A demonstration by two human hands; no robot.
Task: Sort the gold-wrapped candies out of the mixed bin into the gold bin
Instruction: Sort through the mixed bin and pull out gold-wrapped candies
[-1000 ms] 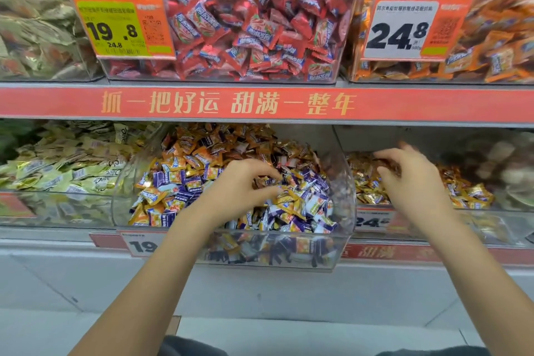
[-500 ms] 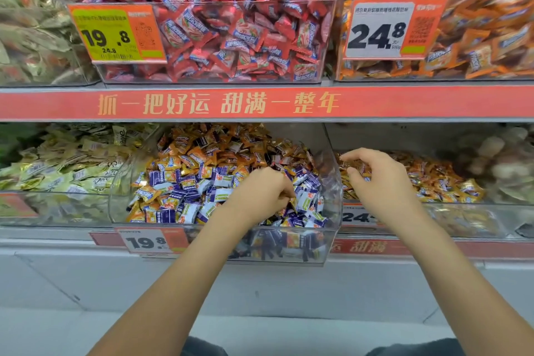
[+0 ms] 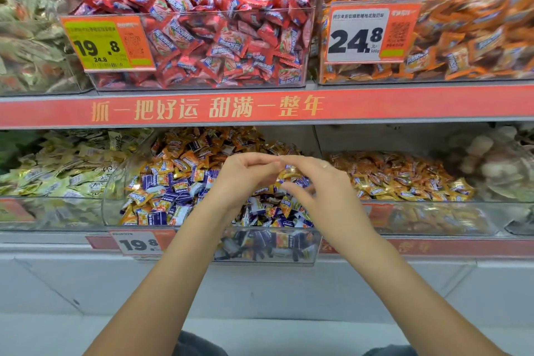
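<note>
The clear mixed bin (image 3: 113, 182) on the lower shelf holds purple, white and gold-orange wrapped candies. My left hand (image 3: 245, 179) and my right hand (image 3: 326, 193) meet above its right half, fingertips touching. A small gold-wrapped candy (image 3: 291, 170) sits at the tips of my left hand's curled fingers, which pinch it. My right hand's index finger lies over it and its thumb is spread below, blurred. The gold bin (image 3: 433, 218), to the right on the same shelf, is filled with gold-orange candies.
A red shelf strip (image 3: 404, 104) with gold lettering runs just above both bins. The upper shelf carries a bin of red candies (image 3: 202, 37) and one of orange candies (image 3: 476, 37). Pale yellow candies (image 3: 57, 170) lie at lower left, white sweets (image 3: 491, 165) at far right.
My left hand rose out of the mixed bin with a gold candy. My right hand left the gold bin and moved left to meet it over the mixed bin.
</note>
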